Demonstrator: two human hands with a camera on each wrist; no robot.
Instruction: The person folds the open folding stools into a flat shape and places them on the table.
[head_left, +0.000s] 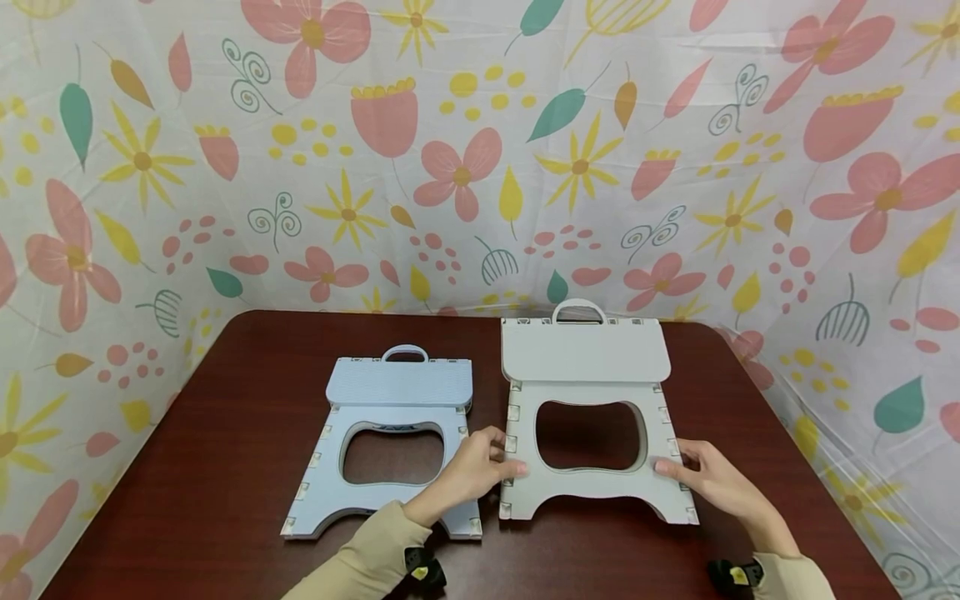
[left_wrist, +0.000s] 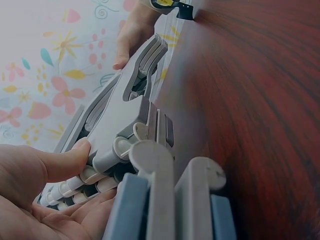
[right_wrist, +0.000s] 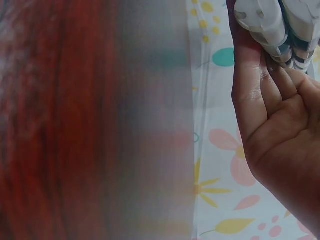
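Note:
A white folding stool, folded flat with its carry handle at the far end, is held between both hands. My left hand grips its left edge, thumb on the upper face and fingers around the side. On the opposite edge, my right hand holds it the same way. In the left wrist view the stool is tilted above the table, with the left thumb pressed on it. The right wrist view shows the right hand with fingers against the stool's hinged edge.
A smaller light-blue folding stool, also folded flat, lies on the dark wooden table just left of the white one, close by the left wrist. A floral cloth hangs behind and along both sides of the table.

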